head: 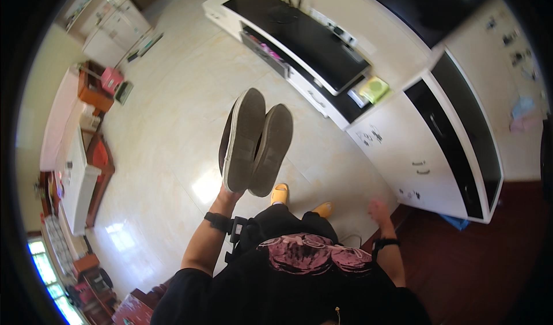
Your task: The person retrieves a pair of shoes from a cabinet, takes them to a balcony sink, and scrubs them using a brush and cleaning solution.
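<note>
A pair of shoes with dark uppers and grey-brown soles [245,141] is held up before me, soles facing the camera. My left hand [231,194] grips them from below at the near end; most of its fingers are hidden behind the soles. The two shoes are side by side, the right-hand one slightly lower. Away to the right, my right hand [379,211] is blurred and holds nothing that I can see; how its fingers are bent is unclear. Yellow slides [280,193] are on my feet on the tiled floor.
A white and black TV cabinet [319,98] runs along the wall, with a green tissue pack [376,89] on it. A tall white cabinet [397,165] stands at the right, beside a dark red floor [458,256]. A white-topped table [80,182] and a pink box [111,79] are at the left.
</note>
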